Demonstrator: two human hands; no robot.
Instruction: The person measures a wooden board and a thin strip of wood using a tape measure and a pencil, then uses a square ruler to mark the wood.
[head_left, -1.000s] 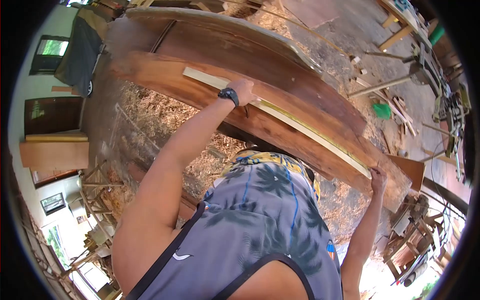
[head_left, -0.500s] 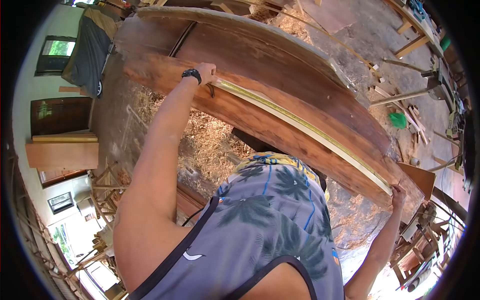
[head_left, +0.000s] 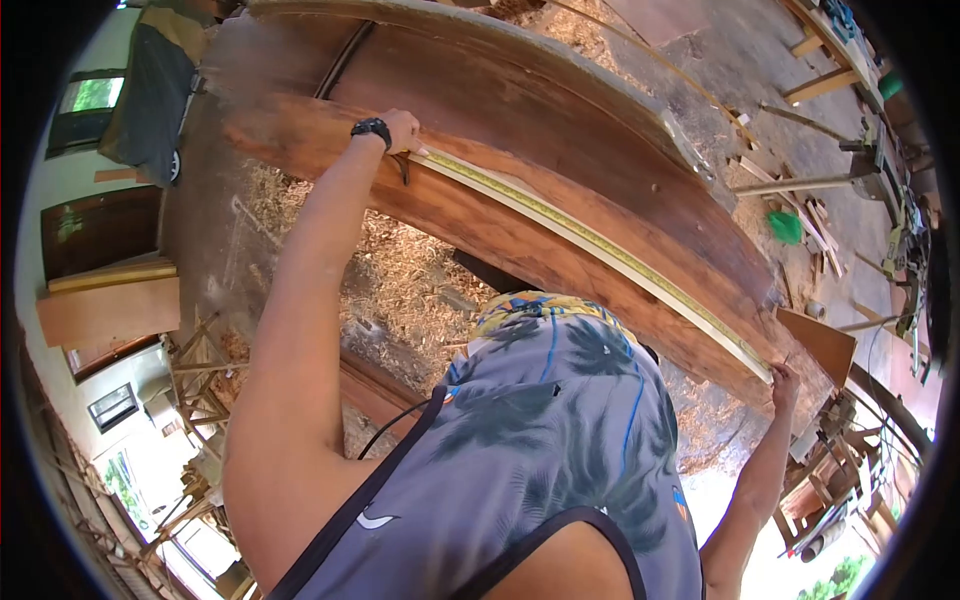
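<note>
A yellow tape measure [head_left: 600,240] is stretched along a pale, straight wooden strip [head_left: 500,200] on top of a long reddish-brown wooden slab [head_left: 440,215]. My left hand [head_left: 402,130], with a black watch [head_left: 372,130] at the wrist, is closed at the upper left end of the tape. A short dark strap-like piece hangs just below it. At the lower right end, my right hand [head_left: 785,388] has its fingers closed around the end of the tape and strip. A thin dark sliver sticks up beside those fingertips, too small to name.
Behind the slab lies a wider brown board [head_left: 480,115] with a rough edge. Wood shavings [head_left: 410,270] cover the floor. A green bag [head_left: 785,227] and offcuts lie at right, near a metal stand. A covered vehicle [head_left: 150,90] stands far left.
The whole view has shifted slightly, so slab, tape and both hands appear a little farther left and up. Both hands keep their places at the tape's ends.
</note>
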